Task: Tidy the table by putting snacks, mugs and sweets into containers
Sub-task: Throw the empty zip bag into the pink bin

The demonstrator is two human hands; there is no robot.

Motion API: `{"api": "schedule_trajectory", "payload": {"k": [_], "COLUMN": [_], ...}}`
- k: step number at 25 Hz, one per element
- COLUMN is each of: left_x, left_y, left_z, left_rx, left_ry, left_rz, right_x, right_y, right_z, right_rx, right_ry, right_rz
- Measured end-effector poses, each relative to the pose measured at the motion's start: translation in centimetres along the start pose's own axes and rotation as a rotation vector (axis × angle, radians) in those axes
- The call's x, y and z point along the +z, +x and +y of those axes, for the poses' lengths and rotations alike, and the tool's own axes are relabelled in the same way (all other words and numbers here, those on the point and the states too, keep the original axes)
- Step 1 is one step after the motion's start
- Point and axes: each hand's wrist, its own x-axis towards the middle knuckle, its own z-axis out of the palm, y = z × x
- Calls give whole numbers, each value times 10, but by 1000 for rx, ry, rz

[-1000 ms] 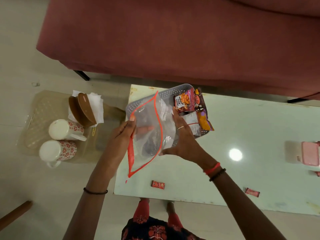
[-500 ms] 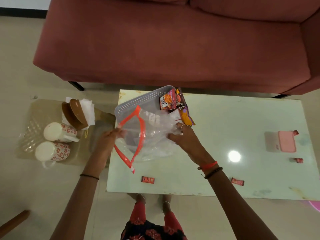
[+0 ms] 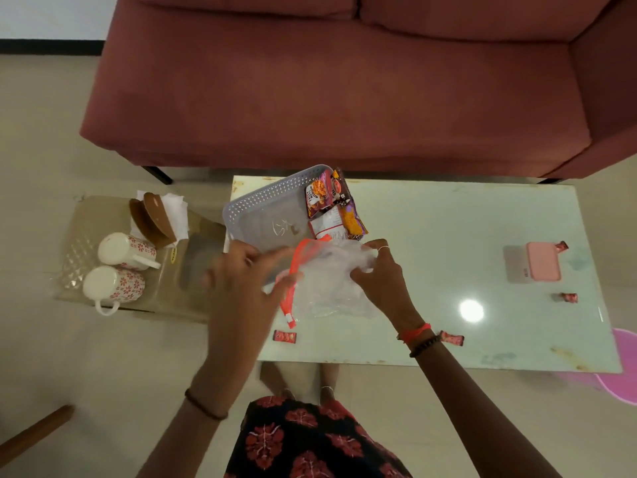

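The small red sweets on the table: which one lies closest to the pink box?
The sweet at the far right corner of the pink box; it seems to touch it. The others lie clear of it.

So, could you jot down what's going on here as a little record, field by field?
left hand: blurred, at orange seal of zip bag; grip unclear
right hand: grips the zip bag
basket: on table, snack packets inside
sweets: four loose on table
mugs: two, in tray on floor
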Motion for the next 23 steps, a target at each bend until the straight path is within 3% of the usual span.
{"api": "schedule_trajectory", "payload": {"k": [3, 5, 9, 12, 14, 16, 18, 20, 23], "left_x": [16, 30, 47, 51, 54, 60, 69, 75, 78], "left_y": [-26, -39, -58, -75, -89, -109, -125, -136, -151], "left_z": [22, 19, 27, 38, 44, 49, 55, 64, 85], "left_rx": [31, 44, 27, 7, -76, -233, -324, -416, -565], "left_ry": [284, 397, 214, 41, -35, -70, -80, -212, -546], "left_rz": [-360, -469, -533, -421, -418, -510, -578, -602, -636], "right_x": [-15, -26, -41, -49, -51, -50, -51, -60, -73], "right_y": [-21, -36, -54, -68, -82, -100, -124, -147, -173], "right_z": [4, 8, 21, 39, 47, 58, 72, 91, 129], "right_rx": [103, 147, 264, 256, 149, -80, -347, -473, -423], "right_ry": [228, 497, 740, 769, 593, 143, -92, -117, -350], "right_rz": [-125, -271, -480, -545, -448, -136, 130, 105, -134]}}
